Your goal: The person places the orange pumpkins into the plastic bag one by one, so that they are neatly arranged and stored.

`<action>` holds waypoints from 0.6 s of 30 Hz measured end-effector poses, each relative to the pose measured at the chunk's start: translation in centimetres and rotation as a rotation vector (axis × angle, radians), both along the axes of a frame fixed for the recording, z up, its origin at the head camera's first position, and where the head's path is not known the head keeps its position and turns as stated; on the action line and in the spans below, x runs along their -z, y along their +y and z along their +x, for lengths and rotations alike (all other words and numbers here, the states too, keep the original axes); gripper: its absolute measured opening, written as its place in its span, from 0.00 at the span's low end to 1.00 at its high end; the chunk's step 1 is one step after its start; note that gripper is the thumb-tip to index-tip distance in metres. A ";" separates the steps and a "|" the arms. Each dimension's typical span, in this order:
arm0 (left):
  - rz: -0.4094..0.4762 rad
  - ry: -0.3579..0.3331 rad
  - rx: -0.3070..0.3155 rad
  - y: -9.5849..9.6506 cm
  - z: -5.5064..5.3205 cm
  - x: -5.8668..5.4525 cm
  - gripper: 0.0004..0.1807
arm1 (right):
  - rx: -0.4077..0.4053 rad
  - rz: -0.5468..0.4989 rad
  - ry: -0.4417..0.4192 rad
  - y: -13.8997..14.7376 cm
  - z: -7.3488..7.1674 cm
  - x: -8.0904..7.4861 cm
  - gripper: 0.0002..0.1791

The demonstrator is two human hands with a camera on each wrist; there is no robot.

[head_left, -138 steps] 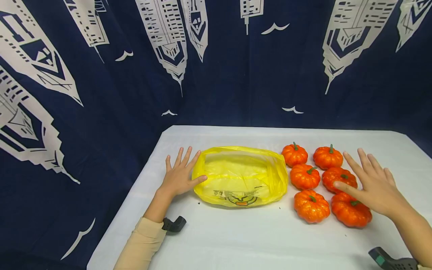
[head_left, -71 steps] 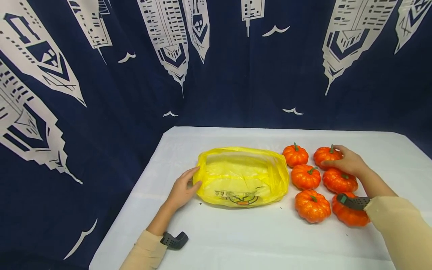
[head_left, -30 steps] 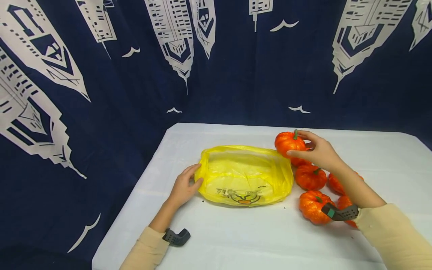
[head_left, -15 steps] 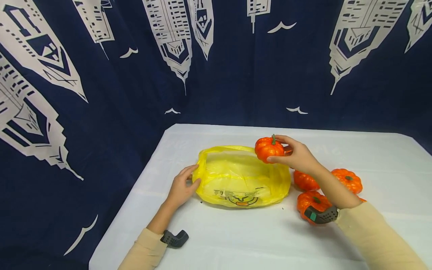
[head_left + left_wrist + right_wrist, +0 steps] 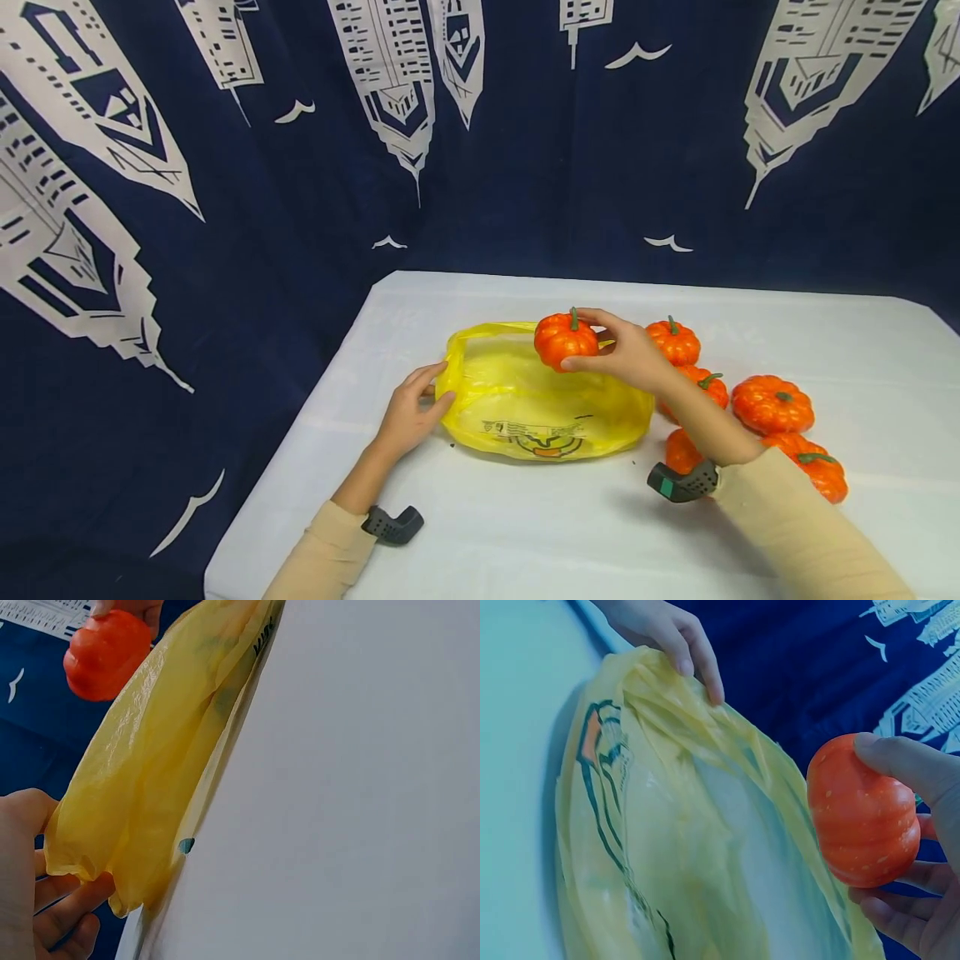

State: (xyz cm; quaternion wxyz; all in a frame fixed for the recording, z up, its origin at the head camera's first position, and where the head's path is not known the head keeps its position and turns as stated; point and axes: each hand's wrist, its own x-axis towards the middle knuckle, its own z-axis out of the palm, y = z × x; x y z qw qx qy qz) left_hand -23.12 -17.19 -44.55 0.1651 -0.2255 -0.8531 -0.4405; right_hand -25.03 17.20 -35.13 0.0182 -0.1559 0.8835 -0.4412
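"Gripping anything, that right hand (image 5: 630, 354)?"

"Yes, a glossy orange ribbed pumpkin (image 5: 566, 342) with a green stem, between thumb and fingers. It's held up over the open mouth of a translucent yellow plastic bag (image 5: 540, 408), as far as the angle lets me judge."

"And the left hand (image 5: 408, 412)?"

"Pinching the bag's left rim."

"Beyond that?"

"Five more orange pumpkins (image 5: 772, 404) right of the bag, on a white-covered table (image 5: 525, 533)."
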 end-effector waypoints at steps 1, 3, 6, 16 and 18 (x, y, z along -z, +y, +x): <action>-0.001 -0.002 0.001 0.0 0.0 0.0 0.27 | -0.006 0.000 -0.003 -0.3 0.0 0.1 0.48; -0.004 -0.004 0.000 0.0 -0.1 0.1 0.27 | -0.019 -0.004 -0.011 -0.8 0.0 0.2 0.48; -0.012 -0.012 -0.003 0.0 -0.2 0.1 0.27 | -0.043 -0.013 -0.014 -1.6 -0.2 0.6 0.48; -0.020 -0.018 0.006 0.0 -0.1 0.0 0.27 | -0.097 -0.012 -0.029 -4.4 -0.8 1.8 0.47; -0.020 -0.016 0.009 0.0 -0.1 0.0 0.27 | -0.105 -0.017 -0.029 -5.0 -0.9 2.2 0.47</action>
